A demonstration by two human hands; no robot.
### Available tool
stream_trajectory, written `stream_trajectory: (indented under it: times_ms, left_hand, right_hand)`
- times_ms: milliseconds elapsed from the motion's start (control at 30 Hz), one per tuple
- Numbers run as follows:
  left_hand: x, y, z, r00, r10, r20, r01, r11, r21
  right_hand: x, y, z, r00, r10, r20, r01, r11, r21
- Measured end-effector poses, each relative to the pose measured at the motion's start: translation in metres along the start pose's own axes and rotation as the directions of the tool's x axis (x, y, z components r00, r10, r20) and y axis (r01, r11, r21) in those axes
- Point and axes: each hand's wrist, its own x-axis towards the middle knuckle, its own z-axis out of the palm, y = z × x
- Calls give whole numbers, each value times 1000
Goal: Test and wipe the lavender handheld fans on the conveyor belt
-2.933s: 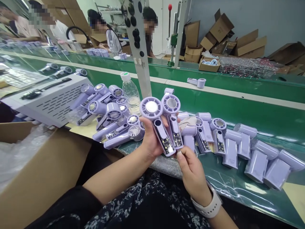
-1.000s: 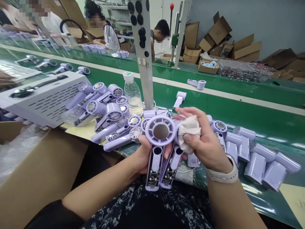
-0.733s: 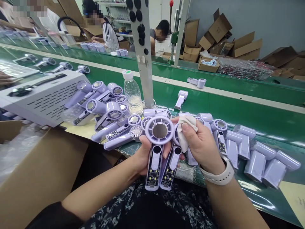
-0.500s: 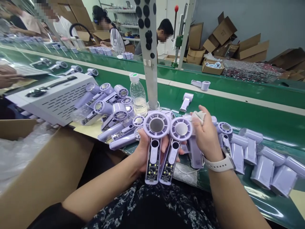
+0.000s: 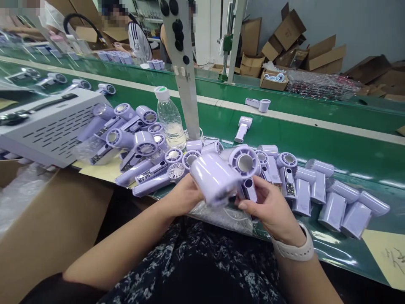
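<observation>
My left hand (image 5: 185, 195) is closed around a lilac handheld fan (image 5: 213, 177), which is tipped toward me and blurred by motion. My right hand (image 5: 274, 207) grips a second lilac handheld fan (image 5: 244, 162) by its handle, with the ringed round face turned to me. The two fans are side by side over the near edge of the bench, one partly covering the other. A pale watch sits on my right wrist. Left of my hands lies a heap of similar fans (image 5: 142, 141); to the right several more stand in a row (image 5: 303, 196).
A clear bottle (image 5: 172, 122) part full of liquid stands by a metal post (image 5: 186, 84). A grey vented box (image 5: 60, 131) and an open carton (image 5: 57, 219) are at left. Behind runs a green conveyor (image 5: 284, 126) carrying fans. Co-workers sit across it.
Both fans were in my left hand, upright with circuit boards showing. Now my right hand holds one, and the other has tipped over. The white wipe in my right hand no longer shows.
</observation>
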Motion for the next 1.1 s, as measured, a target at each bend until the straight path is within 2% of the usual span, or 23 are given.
stream_trajectory:
  times_ms: [67, 167, 267, 333, 400, 600, 800, 1100]
  left_hand:
    - [6, -6, -3, 997, 34, -63, -35, 999, -14]
    - [5, -3, -1, 994, 30, -102, -42, 991, -125]
    - [-2, 4, 9, 999, 37, 34, -30, 983, -183]
    - [-6, 7, 15, 992, 49, 120, -27, 982, -184]
    - [-7, 8, 19, 987, 34, 155, -8, 987, -162]
    - [-4, 7, 18, 990, 41, 136, -36, 998, -44]
    - [-5, 7, 20, 995, 8, 95, 4, 992, -126]
    - [-4, 3, 17, 996, 31, 80, -20, 992, -125]
  right_hand:
    - [-4, 4, -5, 997, 34, -63, -36, 999, -36]
    - [-12, 5, -3, 994, 24, -104, -15, 996, 87]
    - [-18, 0, 2, 996, -10, -85, 28, 976, 218]
    - [-20, -2, 5, 999, -3, -39, 13, 967, 254]
    - [-22, -3, 8, 1000, -8, -4, 8, 968, 252]
    - [-17, 3, 14, 996, -31, -88, 47, 982, 183]
    - [-15, 2, 16, 998, 5, -56, 12, 953, 303]
    - [-16, -2, 14, 997, -36, -65, 51, 965, 257]
